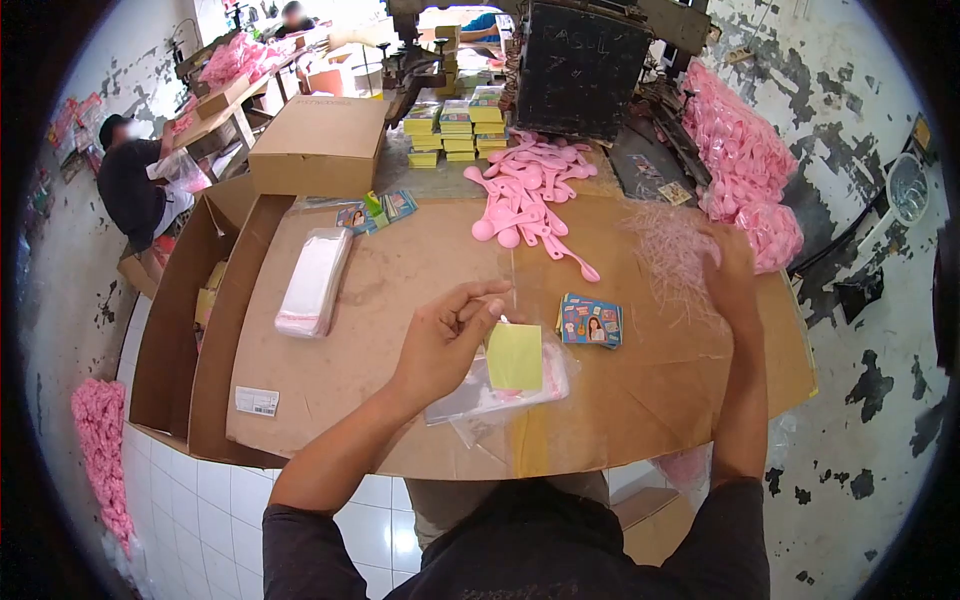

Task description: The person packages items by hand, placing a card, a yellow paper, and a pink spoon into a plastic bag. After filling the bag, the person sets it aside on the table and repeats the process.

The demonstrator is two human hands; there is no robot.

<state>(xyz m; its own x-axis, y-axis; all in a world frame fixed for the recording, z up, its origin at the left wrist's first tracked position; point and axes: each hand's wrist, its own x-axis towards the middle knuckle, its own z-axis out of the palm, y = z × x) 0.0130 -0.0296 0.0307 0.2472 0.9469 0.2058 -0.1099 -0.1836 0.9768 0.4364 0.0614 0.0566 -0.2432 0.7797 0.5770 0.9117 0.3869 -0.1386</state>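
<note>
My left hand is over the middle of the cardboard-covered table, its thumb and fingers pinched together. What they pinch I cannot make out. Just beneath the fingertips is a pale yellow card, over a stack of clear plastic bags. A small stack of blue printed cards lies to its right. Stretched out to the right, my right hand is at the edge of a heap of thin clear-pink strips, next to a pink bundle. Its fingers are blurred and partly hidden.
Pink plastic spoons lie loose at the back centre, before stacked card packs. A bundle of plastic sleeves and a closed carton are at left. A black machine block stands behind. Another person sits far left.
</note>
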